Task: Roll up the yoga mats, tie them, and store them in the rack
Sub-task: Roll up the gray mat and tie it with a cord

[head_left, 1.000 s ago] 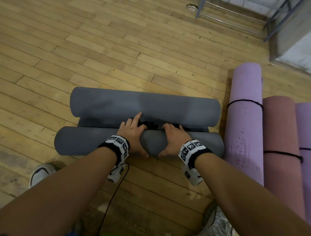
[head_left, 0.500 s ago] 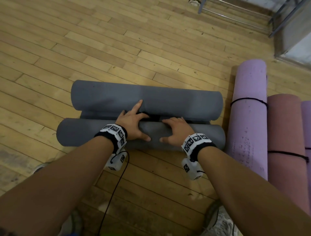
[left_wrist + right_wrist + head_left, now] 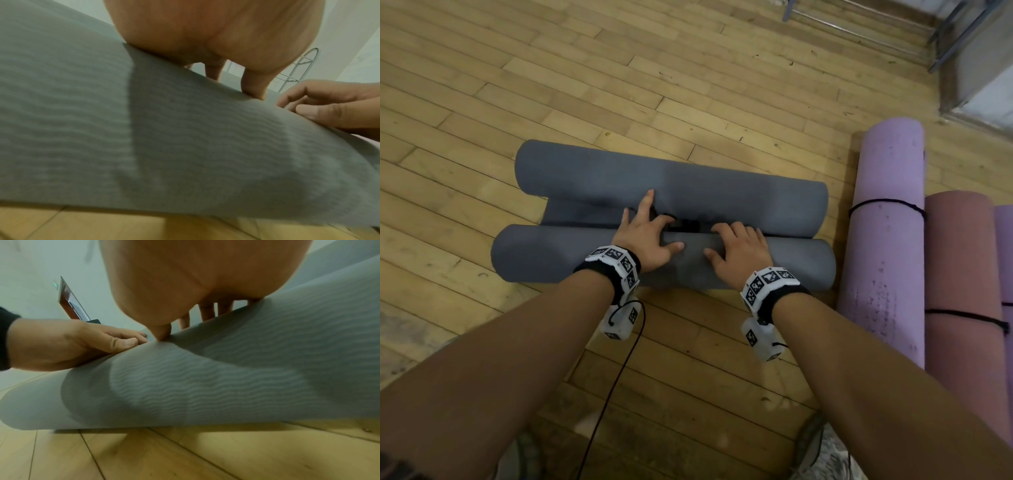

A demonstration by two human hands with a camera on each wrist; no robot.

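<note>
1. Head view: the grey yoga mat (image 3: 664, 263) lies on the wooden floor (image 3: 585, 85), rolled in from both ends into two parallel tubes joined by a short flat strip. The left hand (image 3: 645, 240) and right hand (image 3: 736, 251) rest spread on the near roll, fingers reaching into the gap, where something dark lies, too small to identify. A purple mat (image 3: 887, 240) and a reddish mat (image 3: 962, 291), each tied with black cord, lie just beside.
2. Left wrist view: the palm presses the ribbed foam; the fingers (image 3: 255, 84) are straight and spread, gripping nothing.
3. Right wrist view: wavy-textured soft foam dents under the palm; the fingers (image 3: 207, 311) are likewise extended.
4. Judgement: the mat looks light, springy and grippy; hold it mid-length with broad palms so it cannot uncoil.
</note>
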